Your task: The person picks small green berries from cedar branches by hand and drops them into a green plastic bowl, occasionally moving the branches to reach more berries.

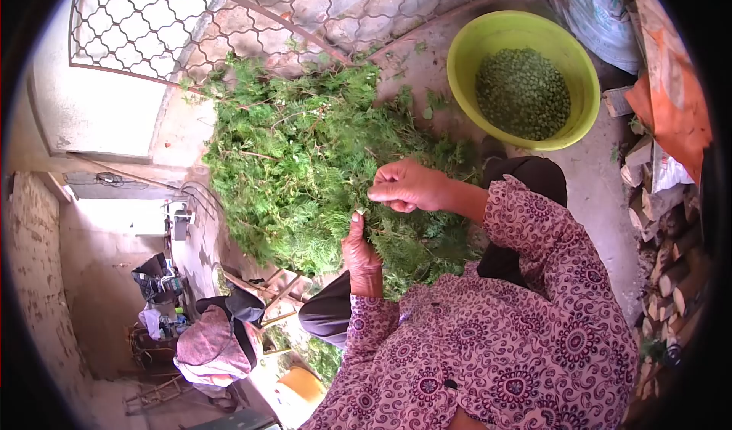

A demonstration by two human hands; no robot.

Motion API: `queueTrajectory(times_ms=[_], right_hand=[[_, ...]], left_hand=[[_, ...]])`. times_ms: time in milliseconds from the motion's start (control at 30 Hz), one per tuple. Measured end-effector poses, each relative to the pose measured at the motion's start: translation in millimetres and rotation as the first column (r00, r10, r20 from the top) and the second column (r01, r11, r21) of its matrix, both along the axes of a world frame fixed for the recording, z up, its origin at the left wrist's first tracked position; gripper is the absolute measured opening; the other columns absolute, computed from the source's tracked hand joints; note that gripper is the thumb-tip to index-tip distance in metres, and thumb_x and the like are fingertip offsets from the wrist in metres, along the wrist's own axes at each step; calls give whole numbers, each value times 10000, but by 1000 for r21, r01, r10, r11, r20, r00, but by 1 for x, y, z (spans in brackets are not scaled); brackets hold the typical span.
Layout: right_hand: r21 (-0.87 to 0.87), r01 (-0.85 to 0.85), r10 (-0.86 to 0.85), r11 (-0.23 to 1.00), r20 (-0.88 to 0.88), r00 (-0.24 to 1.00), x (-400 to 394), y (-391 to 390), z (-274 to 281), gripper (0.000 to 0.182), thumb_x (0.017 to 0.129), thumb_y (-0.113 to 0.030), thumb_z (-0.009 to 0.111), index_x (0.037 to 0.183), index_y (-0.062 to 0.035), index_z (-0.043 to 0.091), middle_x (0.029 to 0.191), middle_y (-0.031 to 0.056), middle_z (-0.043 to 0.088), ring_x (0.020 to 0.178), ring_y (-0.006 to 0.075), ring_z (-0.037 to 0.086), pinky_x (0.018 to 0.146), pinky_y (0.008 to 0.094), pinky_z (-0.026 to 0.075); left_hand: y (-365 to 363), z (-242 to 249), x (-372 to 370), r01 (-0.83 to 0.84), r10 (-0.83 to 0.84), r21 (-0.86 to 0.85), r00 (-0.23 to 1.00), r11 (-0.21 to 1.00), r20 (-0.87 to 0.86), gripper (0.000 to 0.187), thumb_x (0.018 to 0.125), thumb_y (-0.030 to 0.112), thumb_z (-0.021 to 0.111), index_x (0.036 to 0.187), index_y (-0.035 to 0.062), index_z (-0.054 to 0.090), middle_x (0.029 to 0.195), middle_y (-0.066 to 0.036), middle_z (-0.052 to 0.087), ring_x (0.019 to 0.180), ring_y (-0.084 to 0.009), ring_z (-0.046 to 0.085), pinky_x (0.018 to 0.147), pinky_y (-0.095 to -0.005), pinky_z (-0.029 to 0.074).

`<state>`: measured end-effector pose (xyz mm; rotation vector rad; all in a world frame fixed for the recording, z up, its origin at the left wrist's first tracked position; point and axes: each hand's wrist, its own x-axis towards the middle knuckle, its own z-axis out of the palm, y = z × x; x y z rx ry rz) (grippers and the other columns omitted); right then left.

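A large heap of feathery green branches (274,163) lies on the ground in front of me. My left hand (361,258) is closed around a leafy green sprig (361,210), thumb pointing up along it. Just above and to the right, my right hand (410,186) has its fingers pinched together close to the sprig's tip. Whatever sits between those fingertips is too small to make out. At the upper right stands a yellow-green basin (460,72), partly filled with small round green cones (526,94).
A metal lattice gate (252,18) borders the far side. Stacked firewood (675,277) and an orange sheet (675,87) line the right, with a white sack (598,18) behind the basin. Another person (217,346) is at lower left, near a yellow container (300,386).
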<state>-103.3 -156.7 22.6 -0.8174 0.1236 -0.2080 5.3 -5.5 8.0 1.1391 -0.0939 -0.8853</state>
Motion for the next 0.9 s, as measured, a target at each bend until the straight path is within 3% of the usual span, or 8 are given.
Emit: queueTrajectory(times_ms=[67,200,267,467,533,600,733,900], right_hand=[[-380,59,-79,923,-38,996,-1,3,0,297,753,-292,660,763,-25,528,604,19,511,453,45,434,388,185,321],[-761,307,-325,572,133,936,1,9,-4,382,682,-333,710,734,7,545,601,60,532,538,92,495,468,252,386],[-779,310,-368,545,110,923,3,10,-8,414,656,-355,723,750,12,555,608,81,541,579,114,514,501,271,399],[-751,237,-358,617,1,934,2,4,-8,311,656,-271,678,735,14,580,620,115,573,518,172,531,499,300,422],[-389,33,-86,921,-119,989,1,2,-9,215,684,-209,642,689,-8,566,574,56,539,445,121,475,412,253,365],[-220,-27,3,975,-111,994,-1,3,-9,171,706,-177,617,664,-23,556,545,33,515,418,91,434,384,231,316],[72,-169,176,983,-113,978,-4,5,-3,145,733,-111,565,621,-26,530,512,13,483,383,58,377,353,200,254],[65,-226,230,972,-65,971,-7,3,2,153,731,-96,542,612,-3,524,521,30,484,368,59,359,343,205,247]], left_hand=[[-2,4,-6,-47,43,57,996,997,73,270,765,178,648,932,-24,581,919,-88,597,816,-185,562,776,-326,453],[-3,-10,-5,-53,53,1,994,999,100,242,750,143,663,913,-20,590,919,-74,600,801,-170,569,763,-312,457],[-7,-3,-12,-38,37,5,988,999,150,217,756,127,655,904,-20,595,912,-75,603,803,-167,574,765,-307,459],[-13,0,-19,-41,32,41,981,998,192,227,757,110,648,930,-22,586,915,-81,603,833,-175,576,783,-316,458],[-9,-7,-14,29,-30,14,999,999,32,265,742,119,664,948,-23,576,924,-82,600,830,-185,576,788,-326,458],[-4,-5,-16,76,-76,-14,997,997,0,276,734,126,673,945,-24,578,926,-83,601,833,-189,575,790,-331,457],[2,-10,-9,208,-218,-116,973,971,-79,323,711,143,694,956,-28,573,927,-87,603,839,-197,571,789,-333,457],[2,-3,-11,159,-160,-57,987,986,-7,398,699,178,705,1003,-25,548,932,-89,599,826,-202,569,784,-332,455]])
